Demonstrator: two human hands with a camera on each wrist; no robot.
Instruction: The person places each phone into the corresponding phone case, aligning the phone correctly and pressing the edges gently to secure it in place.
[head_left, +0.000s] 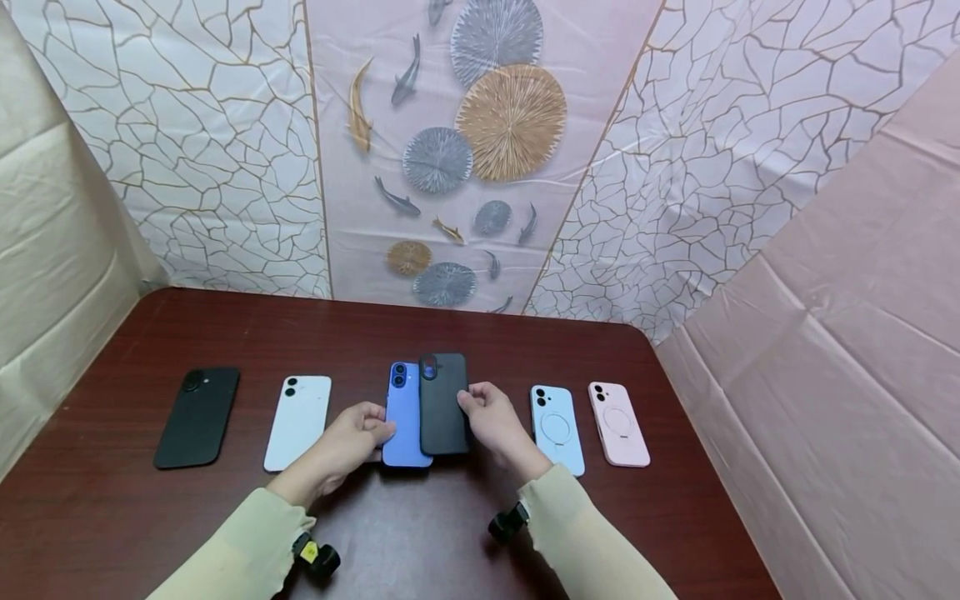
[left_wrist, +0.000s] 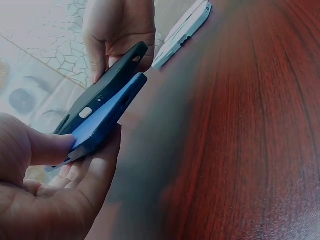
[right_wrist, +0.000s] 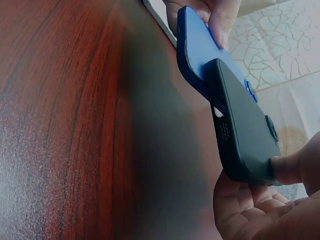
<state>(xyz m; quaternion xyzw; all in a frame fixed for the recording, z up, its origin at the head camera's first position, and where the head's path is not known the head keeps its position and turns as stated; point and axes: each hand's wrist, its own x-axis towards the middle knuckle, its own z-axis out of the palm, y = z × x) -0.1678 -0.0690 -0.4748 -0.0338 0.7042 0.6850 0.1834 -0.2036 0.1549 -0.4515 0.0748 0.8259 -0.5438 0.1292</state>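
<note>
My left hand (head_left: 351, 442) pinches the left edge of a blue phone (head_left: 405, 417), its back and two lenses facing up. A black phone case (head_left: 444, 408) overlaps the phone's right side, its camera cutout at the top left. Thumb on its back and fingers curled beneath, my right hand (head_left: 493, 419) grips the case by its right edge. Seen from the left wrist, the case (left_wrist: 102, 95) lies over the phone (left_wrist: 107, 117) at a slight angle, both raised off the table. In the right wrist view, holes line the case's (right_wrist: 245, 125) bottom edge.
On the dark red wooden table (head_left: 420, 542), a black phone (head_left: 197, 417) and a white phone (head_left: 298, 422) lie to the left. To the right are a light blue phone (head_left: 557, 429) and a pink phone (head_left: 618, 423), each with a ring on its back. Patterned cloth (head_left: 435, 208) hangs behind.
</note>
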